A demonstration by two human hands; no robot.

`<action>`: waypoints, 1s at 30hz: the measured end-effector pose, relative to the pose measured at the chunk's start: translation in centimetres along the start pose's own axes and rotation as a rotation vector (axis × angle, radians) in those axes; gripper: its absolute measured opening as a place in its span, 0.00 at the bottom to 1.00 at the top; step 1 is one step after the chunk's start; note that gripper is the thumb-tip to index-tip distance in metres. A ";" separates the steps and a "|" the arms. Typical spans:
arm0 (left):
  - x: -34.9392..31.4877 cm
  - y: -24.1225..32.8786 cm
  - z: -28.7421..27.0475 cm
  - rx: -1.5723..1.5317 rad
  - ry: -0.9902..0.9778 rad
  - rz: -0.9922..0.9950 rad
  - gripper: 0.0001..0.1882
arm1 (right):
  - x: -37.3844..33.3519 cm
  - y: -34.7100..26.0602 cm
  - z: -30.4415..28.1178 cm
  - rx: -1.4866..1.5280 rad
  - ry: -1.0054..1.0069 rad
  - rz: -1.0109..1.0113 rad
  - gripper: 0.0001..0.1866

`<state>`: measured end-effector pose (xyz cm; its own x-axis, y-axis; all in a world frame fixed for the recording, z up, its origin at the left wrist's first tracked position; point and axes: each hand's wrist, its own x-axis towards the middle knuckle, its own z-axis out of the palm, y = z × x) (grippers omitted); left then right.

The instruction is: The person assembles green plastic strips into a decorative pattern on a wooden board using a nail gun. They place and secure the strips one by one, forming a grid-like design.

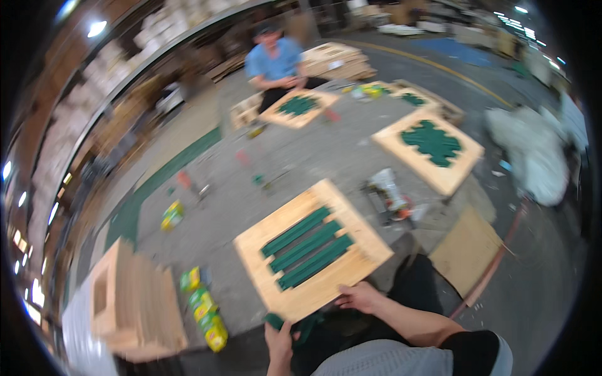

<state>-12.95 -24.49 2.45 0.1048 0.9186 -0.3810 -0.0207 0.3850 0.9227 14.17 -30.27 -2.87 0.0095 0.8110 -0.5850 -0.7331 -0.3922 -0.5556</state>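
In the head view, the left hand (279,344) has its fingers closed on a bunch of green webbing (274,321) just beside the near corner of a pale wooden frame (370,250), whose opening is crossed by three green strips (305,246). The right hand (360,297) touches the frame's near edge, though I cannot tell whether its fingers clamp it. The frame lies at the near side of a grey table (219,250), between yellow-green packs (205,310) and a clear plastic bag (387,185).

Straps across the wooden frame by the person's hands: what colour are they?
The straps are dark green, seen best in the head view.
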 end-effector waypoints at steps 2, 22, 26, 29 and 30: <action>-1.0 -0.1 -0.3 0.127 -0.100 0.142 0.24 | 0.9 -0.2 0.3 -0.145 0.029 -0.019 0.17; -8.2 5.6 5.8 -0.101 -0.370 -0.084 0.31 | -1.0 -0.6 -0.2 -0.300 -0.026 -0.032 0.27; -4.5 7.8 7.7 0.005 -0.517 0.131 0.33 | -2.0 -0.2 -0.5 -0.387 -0.072 -0.030 0.26; -0.4 9.7 7.8 0.118 -0.485 0.328 0.27 | -2.5 0.1 -1.4 -0.444 -0.037 -0.032 0.25; 2.2 9.7 8.2 0.051 -0.449 0.399 0.22 | -2.6 0.2 -1.5 -0.466 -0.020 -0.027 0.25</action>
<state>-4.81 -19.47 11.01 0.5089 0.8595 0.0472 -0.0980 0.0034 0.9952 15.01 -33.14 -2.30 0.0076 0.8300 -0.5577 -0.3487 -0.5205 -0.7794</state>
